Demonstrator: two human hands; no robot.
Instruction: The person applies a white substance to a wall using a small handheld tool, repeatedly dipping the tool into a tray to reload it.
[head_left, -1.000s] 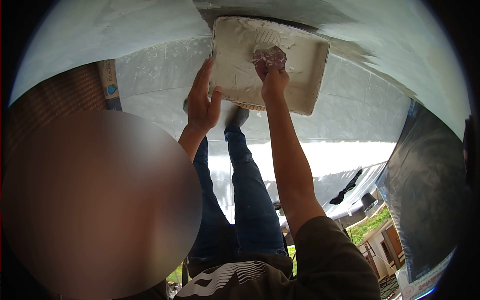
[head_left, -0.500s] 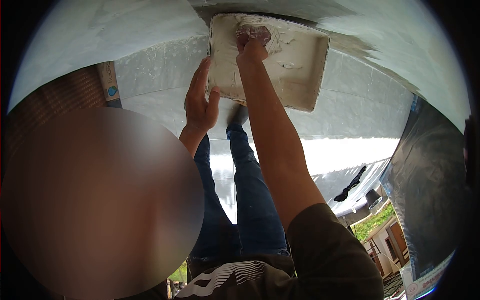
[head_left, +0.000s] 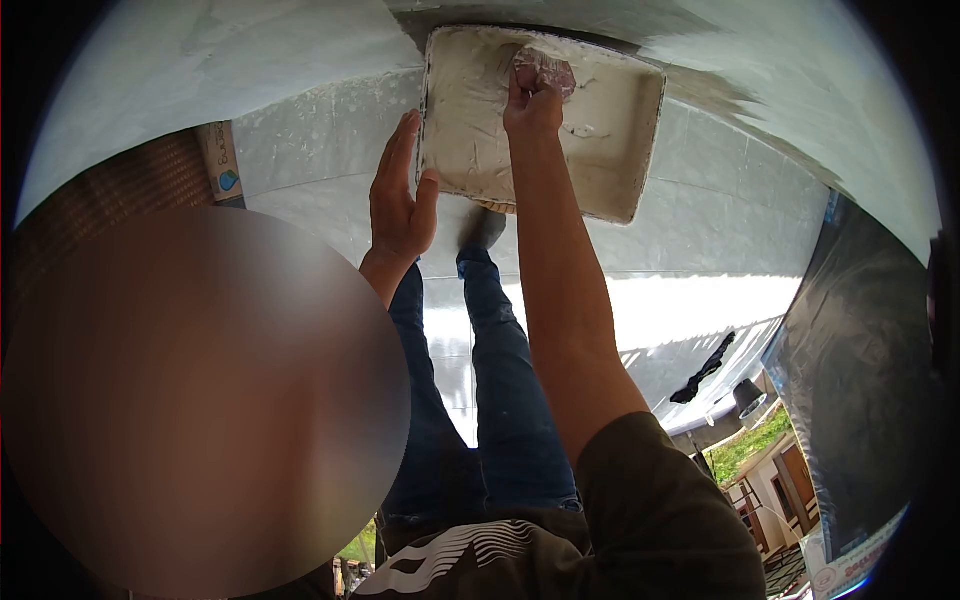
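A rectangular tray [head_left: 640,150] with pale, creamy paste spread over its inside lies at the top centre. My right hand [head_left: 535,105] reaches over it, fingers closed on a reddish, paste-smeared tool [head_left: 553,75] in the paste near the tray's far side. Beside the tray's left edge is my left hand [head_left: 403,210], its fingers stretched upward and the thumb apart, with nothing in it. The palm side faces the tray wall.
Grey wall surface [head_left: 180,90] curves across the top. A cardboard piece [head_left: 222,165] stands at left. On the floor at right lie a black strip [head_left: 704,368] and a dark bucket [head_left: 748,398], near dark plastic sheeting [head_left: 850,380]. A large blurred disc covers the lower left.
My right hand and the reddish tool have moved right across the paste. My left hand stays beside the tray's left edge.
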